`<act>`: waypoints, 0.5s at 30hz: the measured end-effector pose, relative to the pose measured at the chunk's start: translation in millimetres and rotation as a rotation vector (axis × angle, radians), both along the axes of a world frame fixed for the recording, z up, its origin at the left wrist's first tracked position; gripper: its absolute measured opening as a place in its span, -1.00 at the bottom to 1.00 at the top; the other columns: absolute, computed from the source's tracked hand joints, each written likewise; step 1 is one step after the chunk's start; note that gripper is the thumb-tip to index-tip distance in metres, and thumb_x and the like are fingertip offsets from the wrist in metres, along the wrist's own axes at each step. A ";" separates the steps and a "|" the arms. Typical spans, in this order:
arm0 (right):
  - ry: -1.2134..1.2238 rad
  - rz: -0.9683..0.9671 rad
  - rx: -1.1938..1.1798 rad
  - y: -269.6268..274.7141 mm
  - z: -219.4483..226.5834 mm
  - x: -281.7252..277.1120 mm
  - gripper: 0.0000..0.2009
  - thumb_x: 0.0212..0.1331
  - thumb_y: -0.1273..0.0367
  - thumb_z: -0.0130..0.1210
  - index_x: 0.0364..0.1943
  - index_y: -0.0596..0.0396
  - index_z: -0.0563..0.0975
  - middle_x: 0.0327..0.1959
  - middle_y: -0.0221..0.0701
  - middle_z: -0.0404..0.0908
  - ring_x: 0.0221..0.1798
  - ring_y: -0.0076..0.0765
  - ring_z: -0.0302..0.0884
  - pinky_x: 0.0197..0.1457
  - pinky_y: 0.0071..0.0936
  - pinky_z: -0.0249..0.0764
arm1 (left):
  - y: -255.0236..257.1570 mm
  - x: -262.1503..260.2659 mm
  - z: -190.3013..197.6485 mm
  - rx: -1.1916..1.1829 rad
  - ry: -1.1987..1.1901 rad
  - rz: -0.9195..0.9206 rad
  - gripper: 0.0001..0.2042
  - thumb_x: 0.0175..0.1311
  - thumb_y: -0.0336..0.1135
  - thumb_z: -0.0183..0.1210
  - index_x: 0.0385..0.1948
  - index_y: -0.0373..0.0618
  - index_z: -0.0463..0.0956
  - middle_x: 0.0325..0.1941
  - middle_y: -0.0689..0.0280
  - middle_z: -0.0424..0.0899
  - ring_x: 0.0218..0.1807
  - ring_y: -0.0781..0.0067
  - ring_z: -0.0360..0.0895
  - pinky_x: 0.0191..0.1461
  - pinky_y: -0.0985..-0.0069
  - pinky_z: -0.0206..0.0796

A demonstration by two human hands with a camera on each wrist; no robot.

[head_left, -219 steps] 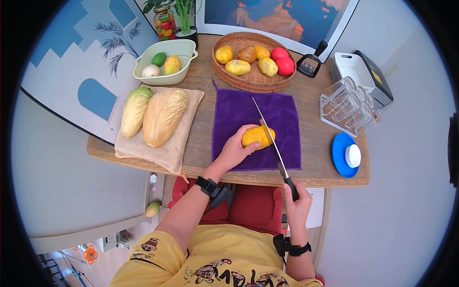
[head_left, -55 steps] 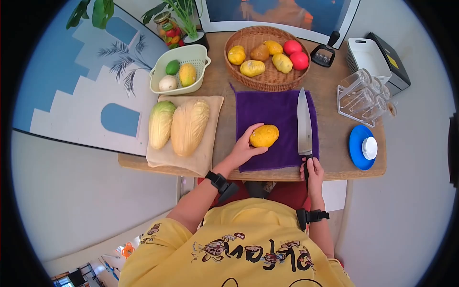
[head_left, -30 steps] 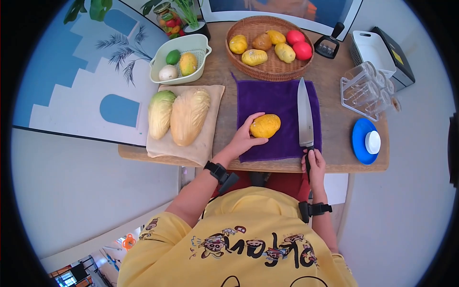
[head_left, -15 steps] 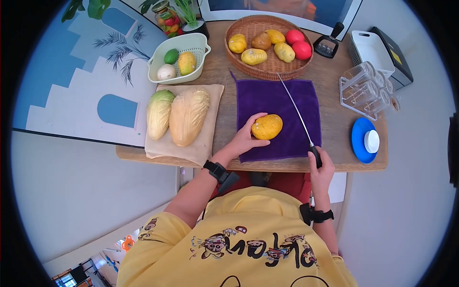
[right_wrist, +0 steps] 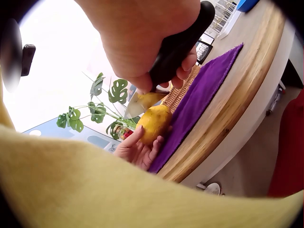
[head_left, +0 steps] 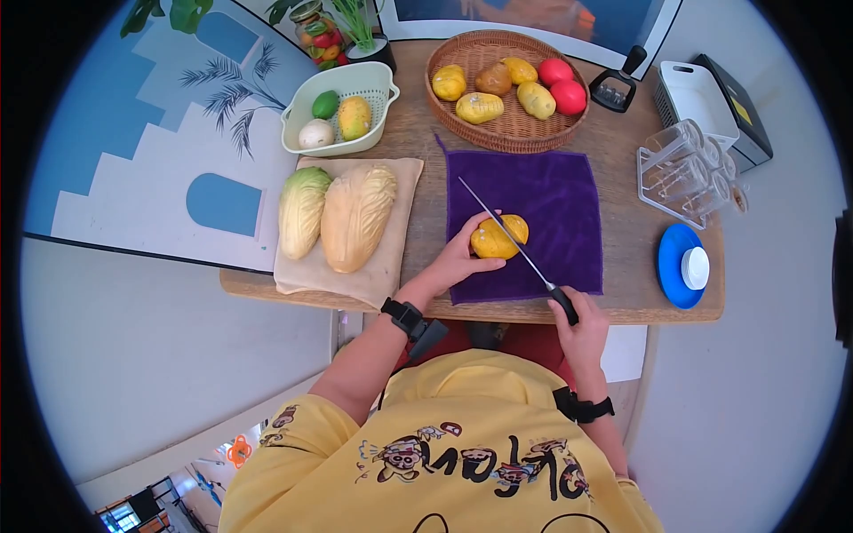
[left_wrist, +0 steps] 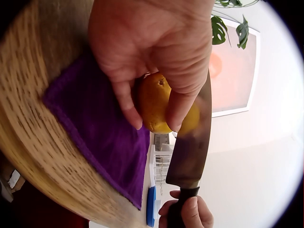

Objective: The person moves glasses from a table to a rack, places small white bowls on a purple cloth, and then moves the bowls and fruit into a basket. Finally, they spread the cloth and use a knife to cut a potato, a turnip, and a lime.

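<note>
A yellow potato point(head_left: 488, 241) rests on the purple towel point(head_left: 569, 222) in the head view. My left hand point(head_left: 454, 264) grips it from the left, thumb on the near side and fingers on the far side. My right hand point(head_left: 582, 327) holds a kitchen knife point(head_left: 536, 266) by its black handle. The blade lies across the top of the potato, edge downward, its tip pointing to the far left. In the left wrist view the broad blade point(left_wrist: 190, 152) stands beside the thumb. From the right wrist, the potato point(right_wrist: 155, 124) shows below the knife handle point(right_wrist: 178, 50).
Behind the towel stands a wicker basket point(head_left: 506, 138) with several potatoes and two red fruits. A green colander point(head_left: 382, 115) and two cabbages on a beige cloth point(head_left: 400, 204) are at left. A glass rack point(head_left: 680, 213) and blue plate point(head_left: 668, 280) stand at right.
The right hand has swung the knife leftward from the towel's right side, and its blade is now over the potato. The left hand keeps its grip on the potato.
</note>
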State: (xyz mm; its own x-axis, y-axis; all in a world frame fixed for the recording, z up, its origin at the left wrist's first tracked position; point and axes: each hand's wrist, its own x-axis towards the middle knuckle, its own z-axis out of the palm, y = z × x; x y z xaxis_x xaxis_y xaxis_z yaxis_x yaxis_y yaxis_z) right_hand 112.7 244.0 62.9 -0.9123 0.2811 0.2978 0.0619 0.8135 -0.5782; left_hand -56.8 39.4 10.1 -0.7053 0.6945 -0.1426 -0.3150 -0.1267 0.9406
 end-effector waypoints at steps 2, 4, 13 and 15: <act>-0.016 0.002 -0.044 -1.5 4.1 0.4 -0.76 0.20 0.28 0.35 -0.15 0.10 0.65 -0.36 -0.25 0.64 -0.35 -0.01 0.62 -0.29 -0.23 0.51 | -0.4 0.1 0.4 0.007 -0.016 -0.017 -0.15 0.16 -0.55 0.40 0.49 0.01 0.09 0.37 0.32 0.38 0.39 0.47 0.37 0.46 0.45 0.23; 0.013 -0.019 -0.058 -0.1 7.1 -2.0 -0.76 0.20 0.29 0.34 -0.14 0.11 0.65 -0.35 -0.23 0.65 -0.33 0.00 0.63 -0.27 -0.24 0.52 | -0.7 1.4 -1.3 0.008 -0.001 0.011 -0.15 0.16 -0.51 0.43 0.49 0.07 0.12 0.37 0.34 0.38 0.36 0.47 0.40 0.43 0.45 0.27; 0.043 -0.098 -0.035 10.4 4.9 -3.8 -0.75 0.22 0.30 0.34 -0.14 0.16 0.65 -0.32 -0.18 0.68 -0.29 0.02 0.64 -0.21 -0.22 0.52 | -0.9 0.2 5.9 -0.058 -0.033 0.002 -0.42 0.49 -0.33 0.13 0.49 0.13 0.13 0.34 0.28 0.40 0.21 0.43 0.49 0.06 0.42 0.59; 0.008 -0.042 -0.025 5.0 8.1 -1.8 -0.75 0.20 0.29 0.35 -0.15 0.15 0.65 -0.33 -0.20 0.67 -0.30 0.02 0.64 -0.23 -0.24 0.52 | -0.3 1.0 1.0 -0.050 -0.021 0.016 -0.43 0.48 -0.31 0.16 0.47 0.10 0.17 0.31 0.27 0.41 0.18 0.44 0.50 0.02 0.45 0.60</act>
